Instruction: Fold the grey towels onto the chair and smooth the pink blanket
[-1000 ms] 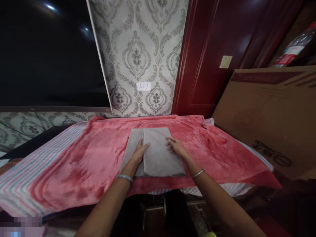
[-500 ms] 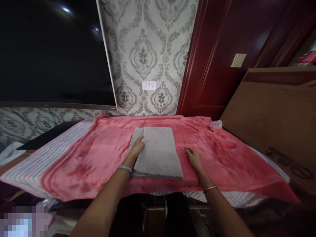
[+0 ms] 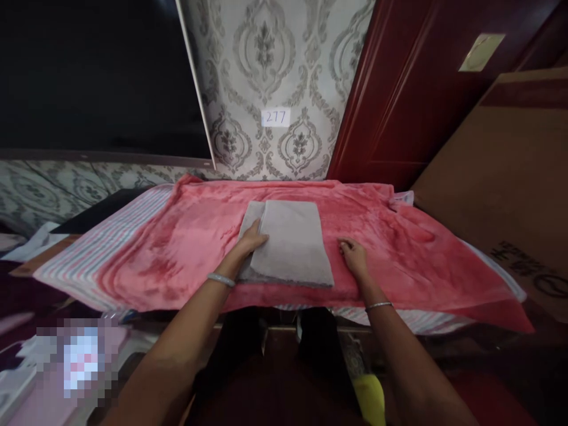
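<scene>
A folded grey towel [image 3: 293,242] lies in the middle of a pink fleece blanket [image 3: 186,242] spread over a table. My left hand [image 3: 251,239] rests flat on the towel's left side, fingers stretched along the fold edge. My right hand [image 3: 354,255] sits on the blanket just right of the towel, fingers curled down and holding nothing. Both wrists wear thin bangles.
A striped cloth [image 3: 93,248] shows under the blanket at the left. A large cardboard box [image 3: 497,177] leans at the right beside a dark red door [image 3: 412,89]. A black screen [image 3: 97,77] and patterned wallpaper with a "277" label [image 3: 275,116] stand behind.
My right hand has slid off the towel onto the blanket to its right. My left hand stays on the towel's left fold. The camera has tilted down a little.
</scene>
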Available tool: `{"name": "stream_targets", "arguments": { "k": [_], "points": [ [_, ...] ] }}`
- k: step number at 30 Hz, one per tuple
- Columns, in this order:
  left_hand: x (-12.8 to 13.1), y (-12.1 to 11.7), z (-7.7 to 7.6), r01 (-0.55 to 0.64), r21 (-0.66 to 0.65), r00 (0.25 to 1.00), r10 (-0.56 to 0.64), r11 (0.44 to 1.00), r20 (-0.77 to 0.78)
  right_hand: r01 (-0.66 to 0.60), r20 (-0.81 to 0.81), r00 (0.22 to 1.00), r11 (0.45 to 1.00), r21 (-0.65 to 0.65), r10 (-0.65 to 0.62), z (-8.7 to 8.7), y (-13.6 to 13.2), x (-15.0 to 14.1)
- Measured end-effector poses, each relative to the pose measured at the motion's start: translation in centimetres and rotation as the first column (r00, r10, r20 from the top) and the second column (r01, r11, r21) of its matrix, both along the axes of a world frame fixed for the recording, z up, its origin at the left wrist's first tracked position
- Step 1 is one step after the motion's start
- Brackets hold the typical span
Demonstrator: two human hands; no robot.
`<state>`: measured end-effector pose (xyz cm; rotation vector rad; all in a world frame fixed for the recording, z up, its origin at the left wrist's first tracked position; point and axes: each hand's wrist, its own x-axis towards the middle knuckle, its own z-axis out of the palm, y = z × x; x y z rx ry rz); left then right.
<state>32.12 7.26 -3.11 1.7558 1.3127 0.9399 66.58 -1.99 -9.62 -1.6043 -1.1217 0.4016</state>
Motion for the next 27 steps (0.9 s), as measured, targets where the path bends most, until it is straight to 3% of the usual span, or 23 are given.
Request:
{"name": "stream_targets", "arguments": {
  "k": [3, 9, 15, 19, 23, 27],
  "points": [
    [0.2, -0.7, 0.3, 0.049, 0.017, 0.989, -0.046, 0.999, -0.137, 0.0, 0.016, 1.0, 1.0, -0.012, 0.0, -0.3, -0.1, 0.3],
    [0.6, -1.8, 0.5, 0.036, 0.074, 0.988, -0.024, 0.997, -0.15, -0.001, 0.039, 0.999, 1.0, -0.014, 0.002, -0.3, -0.2, 0.6],
    [0.0, -3.9, 1.4, 0.092, 0.046, 0.94, -0.072, 0.995, -0.332, 0.003, 0.054, 0.999, 1.0, 0.006, -0.003, -0.8, 0.0, 0.8],
    [0.1, -5.5, 2.1, 0.032, 0.036, 0.868, -0.011, 0.999, -0.497, 0.003, 0.064, 0.998, 1.0, 0.018, -0.004, -0.8, 0.1, 0.7],
    [0.2, -6.5, 3.5, 0.014, 0.007, 0.739, -0.005, 1.0, -0.673, 0.002, 0.094, 0.996, 1.0, 0.01, -0.003, -0.7, -0.2, 0.7],
    [0.8, -7.2, 5.0, -0.005, 0.202, 0.659, 0.155, 0.979, -0.736, 0.015, 0.158, 0.987, 1.0, -0.012, -0.013, -0.3, -0.1, 0.6]
  ]
}}
